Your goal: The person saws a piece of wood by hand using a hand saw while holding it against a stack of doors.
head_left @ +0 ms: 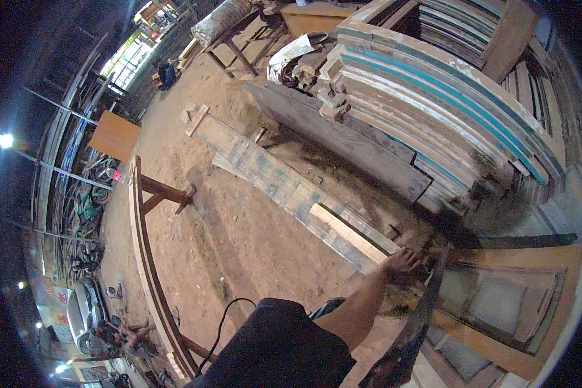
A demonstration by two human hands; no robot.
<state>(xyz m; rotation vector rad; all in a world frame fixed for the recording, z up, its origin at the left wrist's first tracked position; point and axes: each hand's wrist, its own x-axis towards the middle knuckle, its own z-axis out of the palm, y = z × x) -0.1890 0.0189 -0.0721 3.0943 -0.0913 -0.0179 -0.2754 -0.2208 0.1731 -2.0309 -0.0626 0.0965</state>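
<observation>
My right hand [403, 260] reaches out to the right of my body from a dark sleeve. Its fingers are bent, and they close at the near end of a pale wooden batten [349, 233]. Exactly how the fingertips sit around the wood is too small to make out. Lengthwise, the batten lies on a long, paint-stained plank bench [265, 171], which runs from beside my hand toward the far left. A small crosspiece [198, 120] sits at the bench's far end. My left hand is out of sight.
Stacked boards and frames [433, 84], some with teal edges, rise at the right behind a wide grey board [343, 142]. Panelled wooden doors [504, 304] lie close by on the right. A long wooden trestle [139, 220] stands left; a person [132, 336] sits low beyond it.
</observation>
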